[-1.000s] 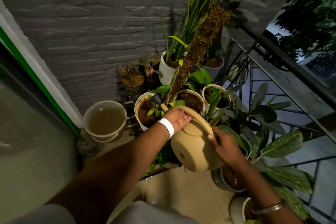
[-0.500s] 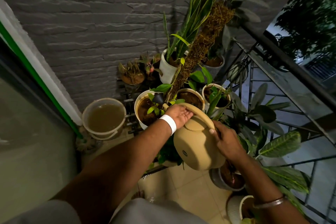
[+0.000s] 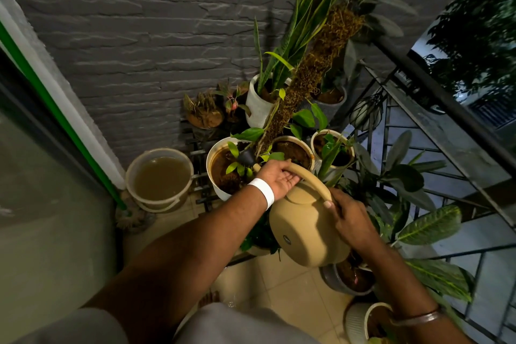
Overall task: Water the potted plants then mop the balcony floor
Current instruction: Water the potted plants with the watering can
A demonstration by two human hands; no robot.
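A tan watering can [image 3: 307, 229] is tipped forward over a cluster of potted plants, its dark spout end [image 3: 247, 158] above a white pot [image 3: 215, 173] of wet soil and small green leaves. My left hand [image 3: 279, 177], with a white wristband, holds the front of the can's arched handle. My right hand [image 3: 351, 218] grips the handle's rear, against the can's body. Beside that pot stand two more cream pots [image 3: 296, 148], [image 3: 333, 145]. A mossy pole [image 3: 310, 75] leans up from them.
A bucket of murky water [image 3: 160, 179] stands on the tiled floor [image 3: 282, 285] by the grey brick wall [image 3: 139, 36], next to a mop head [image 3: 131, 218] with a green handle. A metal railing [image 3: 446, 98] runs along the right, with large-leaved plants [image 3: 427, 229] and more pots [image 3: 349, 279] beneath it.
The can has tipped slightly further forward and risen a little, both hands staying on its handle. The view has shifted slightly.
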